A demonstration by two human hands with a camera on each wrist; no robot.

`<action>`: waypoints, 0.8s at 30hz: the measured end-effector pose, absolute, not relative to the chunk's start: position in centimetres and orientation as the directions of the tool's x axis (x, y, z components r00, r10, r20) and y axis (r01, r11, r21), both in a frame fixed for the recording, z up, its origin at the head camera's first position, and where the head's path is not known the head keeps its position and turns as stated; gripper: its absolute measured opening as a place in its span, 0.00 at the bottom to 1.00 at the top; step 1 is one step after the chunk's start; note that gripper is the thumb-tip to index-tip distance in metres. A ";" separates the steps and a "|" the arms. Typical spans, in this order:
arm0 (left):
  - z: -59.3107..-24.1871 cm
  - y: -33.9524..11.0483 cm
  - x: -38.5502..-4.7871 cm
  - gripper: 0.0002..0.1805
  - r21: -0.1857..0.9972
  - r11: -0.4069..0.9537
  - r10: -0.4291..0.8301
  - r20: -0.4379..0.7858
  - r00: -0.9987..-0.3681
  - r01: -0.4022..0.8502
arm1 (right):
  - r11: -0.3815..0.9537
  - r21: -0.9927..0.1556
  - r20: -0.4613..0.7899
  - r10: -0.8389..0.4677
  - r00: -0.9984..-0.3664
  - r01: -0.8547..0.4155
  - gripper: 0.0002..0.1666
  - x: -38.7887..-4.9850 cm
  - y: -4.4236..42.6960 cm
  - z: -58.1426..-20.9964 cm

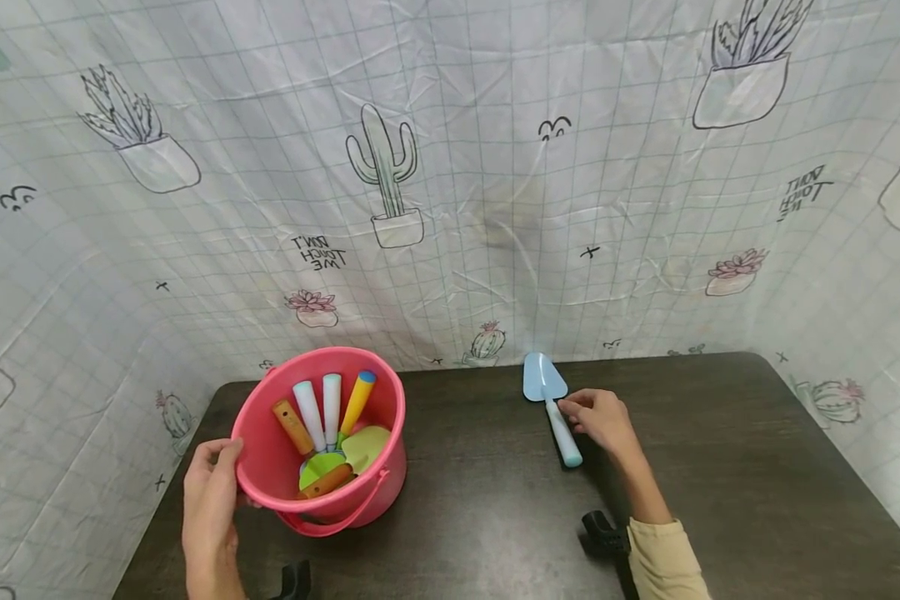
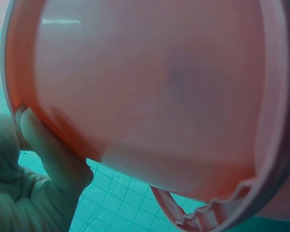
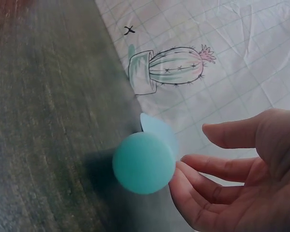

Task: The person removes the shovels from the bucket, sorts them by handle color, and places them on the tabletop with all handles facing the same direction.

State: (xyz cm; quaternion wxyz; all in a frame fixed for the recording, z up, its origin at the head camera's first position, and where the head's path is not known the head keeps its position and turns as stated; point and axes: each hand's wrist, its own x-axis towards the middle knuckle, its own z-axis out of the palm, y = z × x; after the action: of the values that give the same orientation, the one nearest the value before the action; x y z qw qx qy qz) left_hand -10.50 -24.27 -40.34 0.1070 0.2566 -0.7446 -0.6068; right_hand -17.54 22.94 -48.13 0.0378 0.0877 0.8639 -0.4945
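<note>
A light blue trowel (image 1: 552, 410) was seen on the dark table (image 1: 480, 500), its blade set at the far edge by the printed cloth (image 1: 480, 167) and its pale handle, capped in mint green, slanted toward the near side. Along the handle's right side, close to the blade, the fingertips of the right hand (image 1: 602, 418) were placed; in the right wrist view the handle was met by bent fingers lying close together, while the thumb was held clear, so the trowel was touched rather than gripped. Whether it was lifted at all could not be told. Well to the left, a pink bucket (image 1: 393, 493) was pinched at the left of its rim by the thumb and fingers of the left hand (image 1: 212, 500). Inside it were gathered two white handles (image 1: 321, 410), a yellow handle (image 1: 357, 407) with a blue end, two brown handles (image 1: 292, 427) and a pale green blade (image 1: 365, 448). The right forearm was covered by a tan sleeve (image 1: 667, 560).
</note>
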 end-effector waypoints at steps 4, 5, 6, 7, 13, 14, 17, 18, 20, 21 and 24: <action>-40.3 -24.2 -10.5 0.17 0.959 0.134 -0.515 -0.148 -0.844 -0.250 | 0.500 -0.848 -0.137 0.119 -0.983 0.179 0.20 -17.5 22.9 -47.8; -40.3 -24.2 -10.5 0.17 0.959 0.132 -0.513 -0.150 -0.845 -0.250 | 0.497 -0.850 -0.134 0.118 -0.984 0.175 0.20 -17.5 22.9 -47.8; -40.3 -24.2 -10.5 0.17 0.959 0.130 -0.511 -0.152 -0.846 -0.250 | 0.496 -0.851 -0.128 0.118 -0.985 0.170 0.20 -17.5 22.9 -47.7; -40.4 -24.2 -10.5 0.18 0.960 0.128 -0.510 -0.153 -0.847 -0.251 | 0.495 -0.853 -0.123 0.117 -0.986 0.165 0.20 -17.4 22.8 -47.6; -40.3 -24.3 -10.5 0.18 0.958 0.128 -0.509 -0.160 -0.846 -0.258 | 0.477 -0.868 -0.092 0.120 -0.989 0.138 0.20 -17.0 22.5 -46.8; -40.3 -24.3 -10.4 0.18 0.958 0.127 -0.510 -0.160 -0.845 -0.258 | 0.475 -0.869 -0.089 0.122 -0.989 0.137 0.20 -17.0 22.5 -46.7; -40.3 -24.3 -10.4 0.18 0.959 0.121 -0.506 -0.163 -0.847 -0.257 | 0.483 -0.866 -0.080 0.125 -0.989 0.131 0.20 -16.9 22.5 -46.4; -40.4 -24.3 -10.4 0.18 0.959 0.119 -0.503 -0.164 -0.848 -0.256 | 0.485 -0.865 -0.079 0.124 -0.989 0.130 0.20 -17.0 22.5 -46.3; -40.4 -24.4 -10.4 0.17 0.960 0.118 -0.504 -0.164 -0.848 -0.255 | 0.486 -0.865 -0.077 0.122 -0.990 0.127 0.20 -17.0 22.5 -46.2; -40.4 -24.4 -10.4 0.17 0.960 0.117 -0.503 -0.164 -0.848 -0.255 | 0.485 -0.865 -0.078 0.120 -0.990 0.127 0.20 -17.0 22.5 -46.1; -40.4 -24.4 -10.5 0.17 0.960 0.116 -0.506 -0.163 -0.847 -0.254 | 0.477 -0.870 -0.082 0.114 -0.990 0.127 0.21 -16.9 22.5 -45.9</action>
State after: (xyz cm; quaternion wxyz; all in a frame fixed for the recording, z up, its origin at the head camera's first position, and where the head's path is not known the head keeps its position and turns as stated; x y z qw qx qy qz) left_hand -10.46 -24.37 -40.38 0.1026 0.2570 -0.7399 -0.6131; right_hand -16.92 22.54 -45.94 0.0063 0.0701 0.8593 -0.5067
